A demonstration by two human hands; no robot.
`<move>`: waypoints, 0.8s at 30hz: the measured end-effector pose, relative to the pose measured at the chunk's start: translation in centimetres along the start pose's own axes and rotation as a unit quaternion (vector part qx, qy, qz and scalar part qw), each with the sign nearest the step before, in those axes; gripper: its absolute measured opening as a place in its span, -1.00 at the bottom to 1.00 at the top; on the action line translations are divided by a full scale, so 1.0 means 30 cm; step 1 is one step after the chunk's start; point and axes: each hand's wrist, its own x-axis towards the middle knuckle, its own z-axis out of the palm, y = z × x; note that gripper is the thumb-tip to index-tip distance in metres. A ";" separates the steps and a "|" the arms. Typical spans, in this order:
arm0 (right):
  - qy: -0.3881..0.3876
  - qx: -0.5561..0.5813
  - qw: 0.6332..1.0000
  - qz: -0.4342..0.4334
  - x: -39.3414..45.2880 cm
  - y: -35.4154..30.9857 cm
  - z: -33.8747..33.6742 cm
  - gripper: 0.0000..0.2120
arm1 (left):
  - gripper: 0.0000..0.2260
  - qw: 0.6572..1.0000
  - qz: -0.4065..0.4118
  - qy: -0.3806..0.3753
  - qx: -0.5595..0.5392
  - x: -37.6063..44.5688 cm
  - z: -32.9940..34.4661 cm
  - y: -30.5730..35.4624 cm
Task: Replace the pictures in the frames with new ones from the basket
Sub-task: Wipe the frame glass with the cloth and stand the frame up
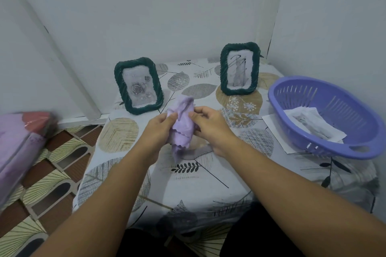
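Hands [183, 127] on cloth [182, 123]; pictures [313, 125] in basket [325, 148]

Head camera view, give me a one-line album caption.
Both hands, left and right, hold a lilac cloth before two green frames beside the purple basket.

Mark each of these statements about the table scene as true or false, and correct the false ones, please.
1. Both hands hold the purple cloth. True: the left hand and the right hand each grip it above the table.
2. The two green frames lie flat on the table. False: the left frame and the right frame stand upright.
3. The basket is red. False: it is purple-blue.
4. Printed pictures lie inside the basket. True.
5. The left frame shows roses. True.
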 end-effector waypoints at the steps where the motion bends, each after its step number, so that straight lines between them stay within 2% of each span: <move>1: -0.007 -0.007 1.000 0.003 -0.001 0.001 0.004 -0.92 | -0.78 1.000 -0.004 0.010 -0.007 0.002 -0.017 -0.005; 5: 0.035 -0.131 0.991 -0.014 0.025 0.004 -0.045 -0.93 | -0.78 0.994 0.012 0.081 0.065 0.015 -0.103 -0.024; 8: 0.095 -0.246 0.964 -0.033 0.041 0.001 -0.107 -0.92 | -0.76 0.974 0.012 0.141 0.176 0.029 -0.186 -0.053; 10: 0.109 -0.325 0.939 -0.034 0.045 0.000 -0.142 -0.92 | -0.77 0.954 0.008 0.167 0.248 0.034 -0.232 -0.075; 14: 0.106 -0.416 0.903 -0.004 0.055 0.027 -0.178 -0.74 | -0.76 0.917 -0.018 0.192 0.349 0.029 -0.278 -0.116; 17: 0.085 -0.418 0.904 0.029 0.054 0.042 -0.185 -0.60 | -0.77 0.902 0.000 0.219 0.372 0.011 -0.265 -0.128; 20: 0.095 -0.376 0.921 0.047 0.060 0.053 -0.192 -0.60 | -0.64 0.831 0.108 0.266 0.478 -0.002 -0.222 -0.116; 22: 0.100 -0.319 0.940 0.065 0.062 0.049 -0.194 -0.68 | -0.66 0.807 0.187 0.245 0.504 -0.010 -0.168 -0.079; 24: 0.085 -0.281 0.952 0.086 0.056 0.032 -0.198 -0.75 | -0.74 0.809 0.185 0.190 0.524 -0.004 -0.102 -0.049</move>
